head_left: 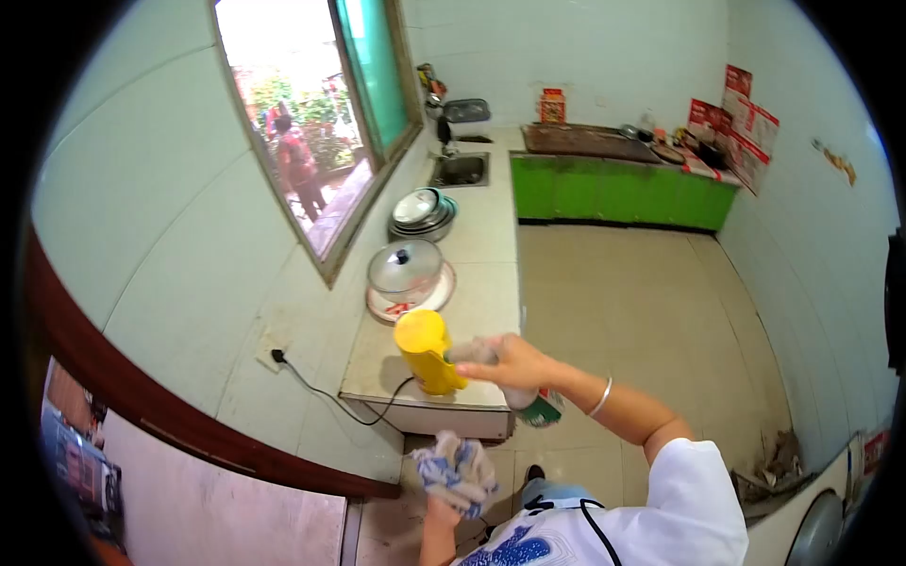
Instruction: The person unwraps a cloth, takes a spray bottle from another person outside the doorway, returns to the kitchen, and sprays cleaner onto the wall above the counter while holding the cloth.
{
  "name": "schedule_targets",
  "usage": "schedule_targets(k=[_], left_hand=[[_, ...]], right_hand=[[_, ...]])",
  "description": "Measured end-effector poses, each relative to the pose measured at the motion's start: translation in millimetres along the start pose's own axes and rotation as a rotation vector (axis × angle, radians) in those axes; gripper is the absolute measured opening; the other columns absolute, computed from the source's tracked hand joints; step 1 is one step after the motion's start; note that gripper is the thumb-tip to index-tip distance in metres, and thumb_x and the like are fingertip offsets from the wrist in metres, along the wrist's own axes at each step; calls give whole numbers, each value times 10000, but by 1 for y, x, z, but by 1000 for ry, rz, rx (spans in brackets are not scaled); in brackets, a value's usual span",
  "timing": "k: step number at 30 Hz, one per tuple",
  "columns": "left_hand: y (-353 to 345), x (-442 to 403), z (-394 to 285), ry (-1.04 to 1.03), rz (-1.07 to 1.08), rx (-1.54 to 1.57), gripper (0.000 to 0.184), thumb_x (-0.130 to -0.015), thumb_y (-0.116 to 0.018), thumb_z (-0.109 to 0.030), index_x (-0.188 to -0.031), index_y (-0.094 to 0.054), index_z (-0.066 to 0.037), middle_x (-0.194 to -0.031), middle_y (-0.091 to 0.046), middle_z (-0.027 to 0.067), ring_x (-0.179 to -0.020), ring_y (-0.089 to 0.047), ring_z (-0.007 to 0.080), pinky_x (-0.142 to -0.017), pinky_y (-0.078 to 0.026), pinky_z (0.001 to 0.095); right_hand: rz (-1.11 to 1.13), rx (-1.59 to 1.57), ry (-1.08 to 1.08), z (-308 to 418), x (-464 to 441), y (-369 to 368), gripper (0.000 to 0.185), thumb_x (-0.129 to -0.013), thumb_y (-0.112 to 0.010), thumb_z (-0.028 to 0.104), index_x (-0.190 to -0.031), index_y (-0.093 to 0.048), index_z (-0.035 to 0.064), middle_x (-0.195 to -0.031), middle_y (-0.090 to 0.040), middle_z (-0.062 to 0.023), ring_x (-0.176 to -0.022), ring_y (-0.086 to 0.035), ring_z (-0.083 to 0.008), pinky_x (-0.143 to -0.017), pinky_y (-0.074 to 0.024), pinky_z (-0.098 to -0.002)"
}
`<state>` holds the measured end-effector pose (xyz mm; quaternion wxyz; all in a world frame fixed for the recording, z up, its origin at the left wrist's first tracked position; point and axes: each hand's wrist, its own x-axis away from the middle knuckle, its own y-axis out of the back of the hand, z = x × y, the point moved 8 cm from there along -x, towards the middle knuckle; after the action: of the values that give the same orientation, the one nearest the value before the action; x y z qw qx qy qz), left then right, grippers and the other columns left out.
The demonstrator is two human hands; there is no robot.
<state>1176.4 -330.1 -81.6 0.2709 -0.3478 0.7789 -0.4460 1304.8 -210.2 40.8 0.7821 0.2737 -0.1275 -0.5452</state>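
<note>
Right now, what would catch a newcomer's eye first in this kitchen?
Probably the yellow jug on the near end of the counter, bright against the pale top. Next, the green cabinets at the far end of the room, then the blue-patterned cloth in the left hand, low in the view.

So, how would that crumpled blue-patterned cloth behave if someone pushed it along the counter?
The cloth is probably floppy: it bunches in loose folds in the left hand. It's likely light, looking like simple fabric. Rolling seems unlikely, given its uneven outline.
</note>
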Motion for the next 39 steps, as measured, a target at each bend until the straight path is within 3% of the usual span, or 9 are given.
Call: schedule_targets(k=[3,6,9,13,17,21,27,33,39], left_hand=[[9,-48,49,83,-328,-98,296,-869,-474,-261,-1116,-555,-119,-938,-601,80,-748,-580,229,-603,-479,301],[34,-114,114,330,-175,-424,399,-915,-437,-208,-1237,-511,16,-1099,-636,130,-818,-654,212,-616,-548,271],[-23,-176,176,452,-189,-401,356,-934,-431,-242,-1176,-545,-8,-975,-658,93,-653,-633,170,-551,-532,261],[8,-247,297,683,-226,-574,366,-968,-420,-341,-1185,-545,-74,-1009,-641,38,-797,-622,126,-685,-533,269],[-59,-292,381,749,5,-465,448,-949,-417,-433,-1188,-546,-77,-996,-646,65,-844,-645,169,-714,-543,299],[-69,-335,440,879,-9,-352,550,-977,-357,-470,-1357,-414,-78,-1294,-543,74,-1178,-537,229,-995,-446,380],[-74,-392,500,1085,-9,-343,562,-984,-323,-474,-1368,-411,-75,-1369,-479,111,-1232,-491,286,-1026,-420,445],[-89,-491,552,1232,96,177,598,-971,-295,-512,-1341,-431,-62,-1306,-519,136,-1176,-529,306,-984,-450,472],[-109,-613,590,1326,246,-80,573,-977,-297,-488,-1337,-434,-64,-1255,-552,137,-1119,-573,293,-943,-492,448]], right_hand=[[68,-168,-121,-38,63,11,498,-874,-622,462,-1222,-624,106,-1082,-668,-126,-1020,-597,-197,-925,-452,-319],[-96,-279,-87,-88,108,44,507,-864,-627,489,-1182,-645,94,-1038,-677,-117,-944,-615,-170,-854,-475,-293],[-323,-546,-200,-158,153,108,476,-863,-667,397,-1185,-629,50,-1045,-674,-77,-953,-602,-145,-858,-473,-282],[-539,-649,-277,-216,224,196,400,-847,-705,288,-1151,-634,37,-1032,-670,-44,-952,-594,-116,-843,-481,-275],[-735,-434,-345,-257,290,265,334,-864,-684,245,-1137,-643,55,-1026,-671,-43,-925,-608,-124,-821,-497,-285],[-939,-478,-343,-281,329,317,343,-856,-693,240,-1139,-640,52,-1016,-674,-48,-917,-606,-116,-820,-496,-278],[-1344,-541,-459,-359,354,382,307,-862,-686,187,-1104,-634,5,-954,-689,-56,-872,-623,-112,-806,-490,-239],[-1288,-498,-420,-426,325,470,531,-813,-734,309,-1222,-562,18,-1031,-646,-73,-943,-581,-145,-842,-466,-279],[-1096,-421,-422,-465,325,553,592,-810,-730,231,-1317,-476,61,-1227,-534,-49,-1169,-465,-148,-962,-408,-319]])
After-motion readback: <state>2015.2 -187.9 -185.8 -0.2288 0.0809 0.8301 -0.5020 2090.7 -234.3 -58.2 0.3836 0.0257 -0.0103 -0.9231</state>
